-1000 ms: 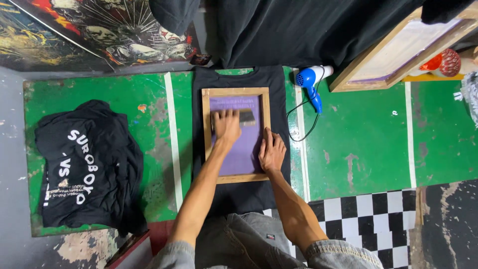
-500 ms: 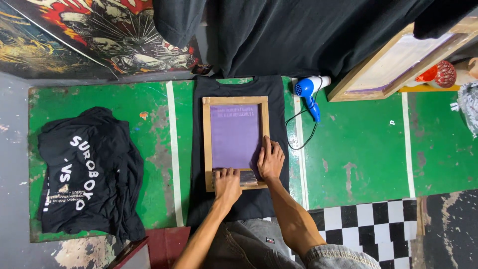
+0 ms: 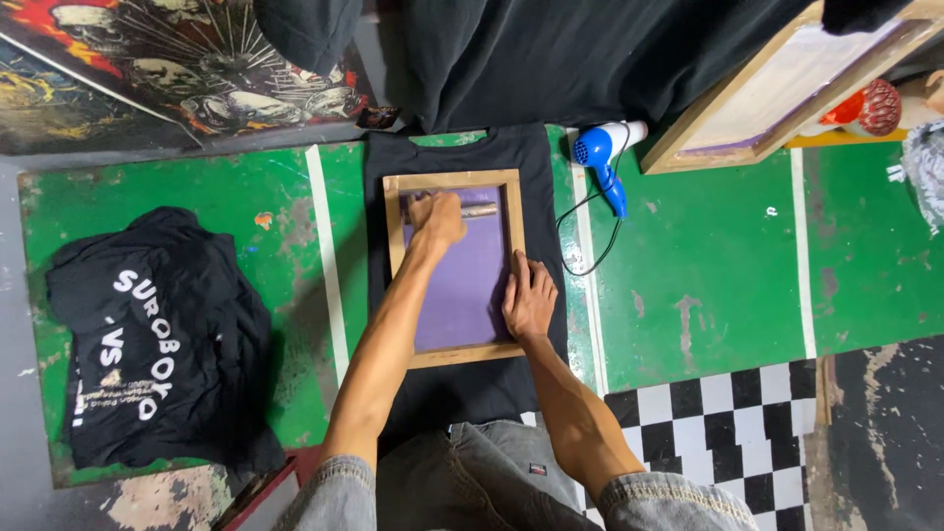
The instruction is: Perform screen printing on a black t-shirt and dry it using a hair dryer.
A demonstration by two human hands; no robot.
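Wooden printing frame (image 3: 453,267) with purple mesh lying flat on a black T-shirt (image 3: 457,157), itself spread on a green painted board (image 3: 688,295) marked with white stripes. Left hand (image 3: 436,218) clenched around a squeegee (image 3: 479,209), set across the mesh at the far end of the frame, just below the top rail. Squeegee blade in contact with the mesh; handle partly hidden under the fingers. Right hand (image 3: 529,298) laid flat, fingers spread, pressing on the right rail of the frame near its lower half; grasping nothing, palm down on the wood. Both forearms extended from grey denim sleeves at the bottom edge. Shirt collar pointing away, hem reaching back toward the knees.

Blue and white hair dryer (image 3: 602,157) lying on the board just right of the shirt, black cord looped beside the frame. Second wooden screen (image 3: 777,88) propped at an angle at the upper right. Pile of black shirts (image 3: 157,334) with white lettering on the left part of the board, well apart from the frame. Painted artwork panel (image 3: 177,59) at the upper left. Black and white chequered floor (image 3: 728,433) at the lower right.
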